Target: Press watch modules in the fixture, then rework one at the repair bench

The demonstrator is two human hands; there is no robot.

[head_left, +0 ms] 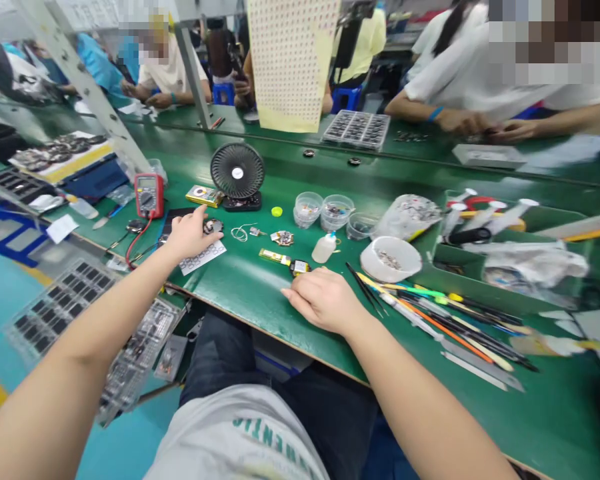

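Observation:
My left hand (193, 235) reaches over a white sheet with dark printed outlines (203, 259), beside a round dark part (213, 227); whether its fingers hold anything is hidden. On the green table my right hand (323, 297) rests with curled fingers, just below a small dark module (299, 267) that lies by a yellow strip (275, 257). Its fingertips are partly hidden, and what they hold, if anything, cannot be made out. Between the hands lie a coiled white wire (240, 233) and a small round circuit board (283, 238).
A black fan (237, 172) and a red multimeter (149, 195) stand behind my left hand. Right of centre are a dropper bottle (324, 249), plastic cups (308, 209), a white bowl (391, 259), tweezers and pens (450, 327). People sit across the table.

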